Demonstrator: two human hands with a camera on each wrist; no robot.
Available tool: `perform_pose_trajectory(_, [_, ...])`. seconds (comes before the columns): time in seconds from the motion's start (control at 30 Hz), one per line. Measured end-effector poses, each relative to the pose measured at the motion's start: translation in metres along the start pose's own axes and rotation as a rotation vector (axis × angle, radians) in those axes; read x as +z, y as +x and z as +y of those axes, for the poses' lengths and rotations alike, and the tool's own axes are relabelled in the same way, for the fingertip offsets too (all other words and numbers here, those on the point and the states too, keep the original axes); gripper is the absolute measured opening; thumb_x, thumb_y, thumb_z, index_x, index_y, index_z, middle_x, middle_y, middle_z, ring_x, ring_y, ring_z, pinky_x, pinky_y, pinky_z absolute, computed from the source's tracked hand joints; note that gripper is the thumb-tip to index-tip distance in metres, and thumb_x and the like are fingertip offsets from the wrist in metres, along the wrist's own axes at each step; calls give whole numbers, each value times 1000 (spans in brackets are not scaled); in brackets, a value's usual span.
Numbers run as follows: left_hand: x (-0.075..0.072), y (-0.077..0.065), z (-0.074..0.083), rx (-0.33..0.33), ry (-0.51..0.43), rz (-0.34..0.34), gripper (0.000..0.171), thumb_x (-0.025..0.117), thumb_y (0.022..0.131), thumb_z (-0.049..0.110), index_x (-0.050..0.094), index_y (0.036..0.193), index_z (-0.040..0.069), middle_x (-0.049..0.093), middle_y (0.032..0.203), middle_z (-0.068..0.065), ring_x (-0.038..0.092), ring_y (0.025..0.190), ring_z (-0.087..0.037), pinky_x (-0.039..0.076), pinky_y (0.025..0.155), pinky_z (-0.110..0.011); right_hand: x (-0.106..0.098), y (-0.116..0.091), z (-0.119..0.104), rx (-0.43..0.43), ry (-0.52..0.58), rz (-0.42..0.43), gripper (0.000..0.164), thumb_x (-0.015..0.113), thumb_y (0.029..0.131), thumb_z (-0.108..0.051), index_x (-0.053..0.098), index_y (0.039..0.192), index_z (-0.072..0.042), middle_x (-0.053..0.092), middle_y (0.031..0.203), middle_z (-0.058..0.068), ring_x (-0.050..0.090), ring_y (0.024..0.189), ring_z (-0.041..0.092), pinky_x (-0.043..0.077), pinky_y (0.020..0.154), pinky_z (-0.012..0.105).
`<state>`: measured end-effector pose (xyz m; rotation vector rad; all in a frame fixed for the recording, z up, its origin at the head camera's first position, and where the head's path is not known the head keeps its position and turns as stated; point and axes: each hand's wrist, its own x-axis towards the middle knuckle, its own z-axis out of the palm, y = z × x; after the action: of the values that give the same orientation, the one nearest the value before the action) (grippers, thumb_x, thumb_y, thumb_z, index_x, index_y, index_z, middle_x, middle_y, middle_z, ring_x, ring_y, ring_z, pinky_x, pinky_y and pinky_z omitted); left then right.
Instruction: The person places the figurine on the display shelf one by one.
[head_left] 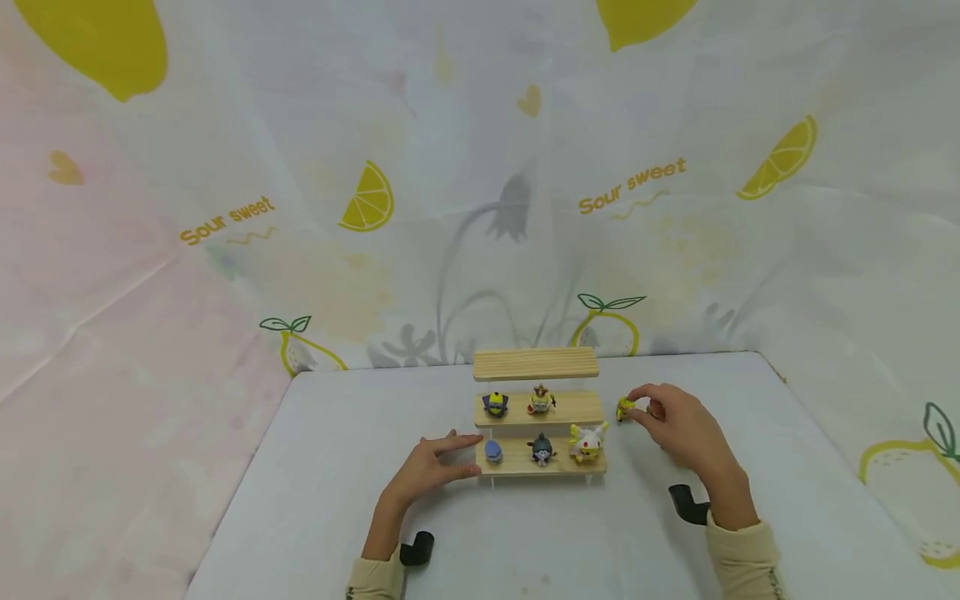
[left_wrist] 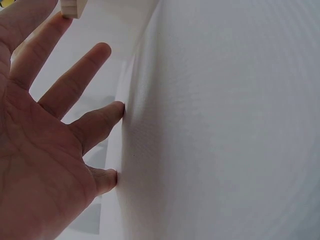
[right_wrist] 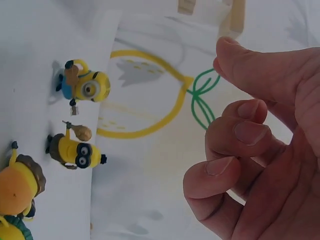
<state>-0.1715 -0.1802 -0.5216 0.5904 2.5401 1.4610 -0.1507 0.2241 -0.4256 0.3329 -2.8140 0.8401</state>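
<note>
Yellow figurine (right_wrist: pixel 84 85), visibly one-eyed; right wrist view only

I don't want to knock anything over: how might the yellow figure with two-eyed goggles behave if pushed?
The yellow figure may tip easily, since it stands upright on small dark feet. Its smooth, moulded look suggests stiff plastic that probably won't flex. The slim arm beside the brown object seems likeliest to catch or snap.
</note>
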Motion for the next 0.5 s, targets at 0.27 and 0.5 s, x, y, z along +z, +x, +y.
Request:
perform_pose_trajectory(0.27, [0,0,-1,-5,1,5,48,82,80,39,70,126,30,62,132,-2,42,136,-35,-5,109,-71,-5,-9,18,40,-38,-50,19,73,90,-16,73,108,-10,56,82,-2,46,72,17,38,59,33])
perform_pose_trajectory(0.5, [1,0,-1,-1,1,1,47,82,80,39,70,125,30,63,131,-1,42,136,-35,-5,109,-72,-8,-23,32,97,-29,-116,24,76,87,-14,71,109,-8,40,70,0,35,61,15,28,54,30])
